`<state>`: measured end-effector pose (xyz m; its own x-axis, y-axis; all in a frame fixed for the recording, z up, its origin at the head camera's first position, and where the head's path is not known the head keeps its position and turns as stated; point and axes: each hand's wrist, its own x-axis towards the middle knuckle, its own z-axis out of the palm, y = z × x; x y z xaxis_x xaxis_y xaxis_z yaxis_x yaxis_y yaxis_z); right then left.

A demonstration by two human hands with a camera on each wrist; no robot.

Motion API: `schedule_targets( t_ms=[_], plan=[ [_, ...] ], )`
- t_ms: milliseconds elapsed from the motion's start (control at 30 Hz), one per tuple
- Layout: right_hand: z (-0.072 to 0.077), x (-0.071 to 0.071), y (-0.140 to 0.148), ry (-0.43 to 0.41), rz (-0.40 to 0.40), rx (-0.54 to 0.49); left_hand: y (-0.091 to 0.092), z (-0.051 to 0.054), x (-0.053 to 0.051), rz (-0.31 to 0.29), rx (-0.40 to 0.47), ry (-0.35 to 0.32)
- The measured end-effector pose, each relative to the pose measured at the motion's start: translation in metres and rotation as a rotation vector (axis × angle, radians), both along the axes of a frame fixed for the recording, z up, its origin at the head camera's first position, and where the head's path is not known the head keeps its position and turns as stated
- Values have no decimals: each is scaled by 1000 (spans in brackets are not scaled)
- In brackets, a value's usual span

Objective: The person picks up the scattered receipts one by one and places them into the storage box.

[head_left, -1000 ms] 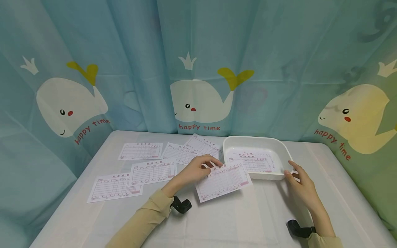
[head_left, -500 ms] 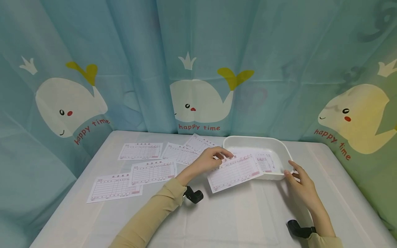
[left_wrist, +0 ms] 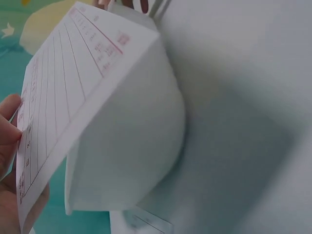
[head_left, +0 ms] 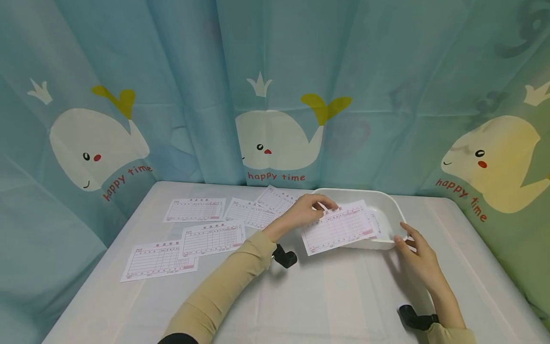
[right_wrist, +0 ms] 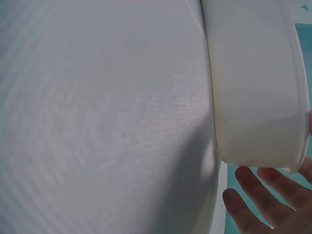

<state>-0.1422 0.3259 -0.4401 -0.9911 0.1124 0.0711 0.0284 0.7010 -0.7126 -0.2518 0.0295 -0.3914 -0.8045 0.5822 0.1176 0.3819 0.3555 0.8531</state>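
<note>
In the head view my left hand [head_left: 307,210] pinches a white receipt slip [head_left: 337,229] printed with a red grid by its upper left edge. The slip is tilted and hangs over the front left part of a white plastic tray [head_left: 370,244]. Close up, the left wrist view has the slip [left_wrist: 68,73] in front of the tray's outer wall [left_wrist: 136,126], with fingers at its edge. My right hand [head_left: 418,258] holds the tray's front right corner between thumb and forefinger. Its other fingers [right_wrist: 258,190] spread loosely beside the tray's end [right_wrist: 261,97].
Several similar slips lie on the table's left half, some overlapping, such as a front slip [head_left: 154,263] and a back left one [head_left: 194,210]. Another slip [head_left: 376,224] shows inside the tray. A blue curtain [head_left: 193,95] with whales hangs behind the white-covered table [head_left: 301,306].
My left hand has carried the slip right and away from me, from the tray's front left to over its front rim. The right hand and tray have stayed put.
</note>
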Motion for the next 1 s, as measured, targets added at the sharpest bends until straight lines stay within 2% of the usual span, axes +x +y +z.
schedule_targets(
  t_ms=[167, 400, 633, 800, 1000],
  plan=[
    [0, 0, 0, -3, 3, 9, 9, 5, -10, -12, -3, 20],
    [1, -1, 1, -26, 3, 17, 23, 13, -22, -27, -16, 0],
    [1, -3, 0, -12, 13, 11, 38, 23, -36, -49, -53, 45],
    [0, -4, -1, -21, 14, 19, 50, 30, -39, -62, -94, 73],
    [-1, -1, 2, -25, 14, 20, 68, 28, -39, -86, -196, 145]
  ],
)
